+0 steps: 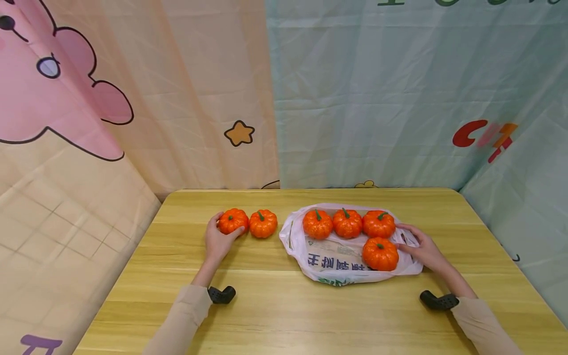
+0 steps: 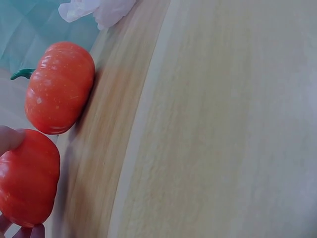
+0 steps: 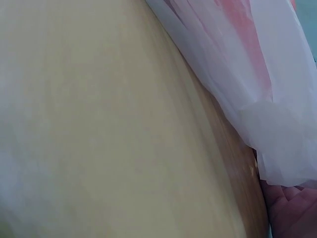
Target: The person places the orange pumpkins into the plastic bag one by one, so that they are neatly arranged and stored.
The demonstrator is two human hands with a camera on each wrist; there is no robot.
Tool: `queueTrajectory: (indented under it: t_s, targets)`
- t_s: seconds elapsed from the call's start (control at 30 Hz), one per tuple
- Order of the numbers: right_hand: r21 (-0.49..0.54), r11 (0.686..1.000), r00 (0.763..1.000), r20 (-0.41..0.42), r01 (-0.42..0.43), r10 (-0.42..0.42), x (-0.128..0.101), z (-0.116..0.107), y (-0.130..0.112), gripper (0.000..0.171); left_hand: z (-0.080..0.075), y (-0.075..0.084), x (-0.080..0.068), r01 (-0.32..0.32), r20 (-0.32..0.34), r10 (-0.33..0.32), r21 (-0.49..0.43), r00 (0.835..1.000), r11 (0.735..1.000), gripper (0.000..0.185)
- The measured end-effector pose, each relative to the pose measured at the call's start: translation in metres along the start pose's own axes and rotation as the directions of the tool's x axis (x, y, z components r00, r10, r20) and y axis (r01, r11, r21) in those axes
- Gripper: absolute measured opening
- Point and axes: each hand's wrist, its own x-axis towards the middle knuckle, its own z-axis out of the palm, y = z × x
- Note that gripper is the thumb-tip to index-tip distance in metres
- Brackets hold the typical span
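Observation:
My left hand (image 1: pixel 219 242) grips a small orange pumpkin (image 1: pixel 232 221) at the table's left, thumb in front and fingers round the far side. A second pumpkin (image 1: pixel 263 224) sits just right of it, also seen in the left wrist view, its green stem turned left. A white plastic bag (image 1: pixel 310 261) lies flattened right of centre, with several pumpkins on it: a row at the back and one front pumpkin (image 1: pixel 380 254). At the bag's right end, my right hand (image 1: pixel 423 248) reaches in with fingers extended, thumb right at the front pumpkin. The bag partly hides this hand in the right wrist view.
The wooden table (image 1: pixel 284 320) runs back to a printed curtain (image 1: pixel 319 98). A side curtain (image 1: pixel 66 236) hangs along the left. Black wrist devices (image 1: pixel 223 295) sit on both forearms, above the table's front part.

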Motion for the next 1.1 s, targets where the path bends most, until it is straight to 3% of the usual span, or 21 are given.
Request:
queueTrajectory:
  t_s: [0.6, 0.9, 1.1]
  targets:
    - [-0.008, 1.0, 1.0, 0.015, -0.015, 0.015, 0.002, -0.002, -0.001, 0.057, -0.008, 0.023, -0.019, -0.019, -0.054, 0.017, -0.041, 0.998, 0.999, 0.081]
    - [-0.006, 1.0, 1.0, 0.024, -0.006, 0.006, 0.003, -0.004, -0.003, 0.057, -0.005, 0.042, -0.031, -0.086, -0.046, 0.083, -0.069, 0.995, 0.994, 0.08]
    - [-0.009, 1.0, 1.0, 0.02, 0.0, 0.0, 0.004, -0.004, -0.003, 0.058, 0.002, 0.052, -0.039, -0.101, -0.001, 0.101, -0.11, 0.995, 0.989, 0.079]
